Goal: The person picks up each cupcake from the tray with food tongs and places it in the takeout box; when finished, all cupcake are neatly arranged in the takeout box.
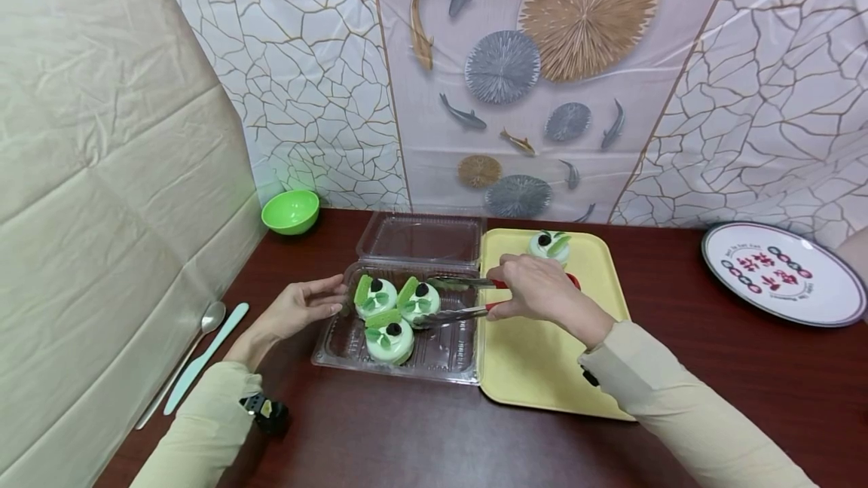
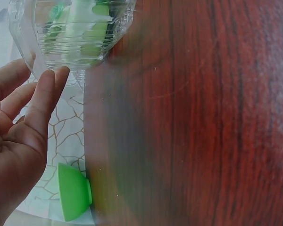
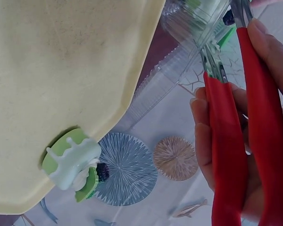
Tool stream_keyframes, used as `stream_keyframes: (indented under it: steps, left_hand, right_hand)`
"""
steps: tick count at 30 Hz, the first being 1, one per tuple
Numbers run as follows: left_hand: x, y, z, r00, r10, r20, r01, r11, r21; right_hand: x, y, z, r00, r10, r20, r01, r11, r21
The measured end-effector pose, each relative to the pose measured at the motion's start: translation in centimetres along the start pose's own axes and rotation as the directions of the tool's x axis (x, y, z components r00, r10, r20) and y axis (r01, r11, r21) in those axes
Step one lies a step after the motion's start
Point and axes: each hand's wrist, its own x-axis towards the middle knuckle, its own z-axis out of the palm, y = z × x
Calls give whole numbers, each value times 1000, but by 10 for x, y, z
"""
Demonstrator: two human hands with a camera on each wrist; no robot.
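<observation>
R hand: my R hand (image 1: 539, 288) is curled round the tongs (image 1: 461, 314), fingers & thumb on the red handles (image 3: 226, 150); handles spread w/ a gap btwn, not squeezed tog.
Tong arms: apart, one on the far side, one on the near side of the back-R cake (image 1: 422, 303); contact w/ its sides, can't tell.
Back-R cake: in the clear container (image 1: 441, 352), upright, directly L of my R hand; from above it sits btwn the tong ends.
Long axis: tongs run sideways, R to L, abt parallel to the container's near edge; cake is roundish, so no real long axis, only its green wedge leans up on the L side.
Neighbours: back-L cake (image 1: 380, 300) just beside it on the L; front cake (image 1: 393, 345) nearer me & a bit L. Tight on that side, so imo the near tong arm has least room, next to the front cake.
Nearer hand: bare fingers abt equal; w/ tongs, R hand by far. Back-L cake is in the way for my L.
L hand: my L hand (image 1: 305, 311) is at the container's L wall, fingers extended & apart, gripping nothing; fingertips at or v. near the wall, touch can't tell.
Tray: yellow tray (image 1: 542, 367) just R of container, under my R forearm & hand; tray cake (image 1: 540, 247) at its far end, beyond my R hand.
Lid: clear lid (image 1: 427, 238) folded back behind the container, away from tongs.
</observation>
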Motion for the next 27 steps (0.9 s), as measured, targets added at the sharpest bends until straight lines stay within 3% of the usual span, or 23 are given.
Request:
stream_keyframes:
  steps: [11, 15, 21, 27]
  left_hand:
    - [0, -1, 1, 1000, 8, 6, -8, 1000, -5]
    - [-1, 0, 0, 1000, 6, 5, -6, 1000, -6]
    - [0, 0, 0, 1000, -9, 1, 9, 1000, -11]
    - [-1, 0, 1, 1000, 1, 3, -1, 1000, -16]
  right_hand:
    - [-13, 13, -4, 999, 31, 3, -32, 996, 79]
    - [-24, 26, -4, 997, 24, -74, -15, 993, 115]
    - [-47, 58, -3, 963, 91, -253, -30, 972, 234]
    - [-71, 94, 3, 914, 269, -304, -179, 939, 293]
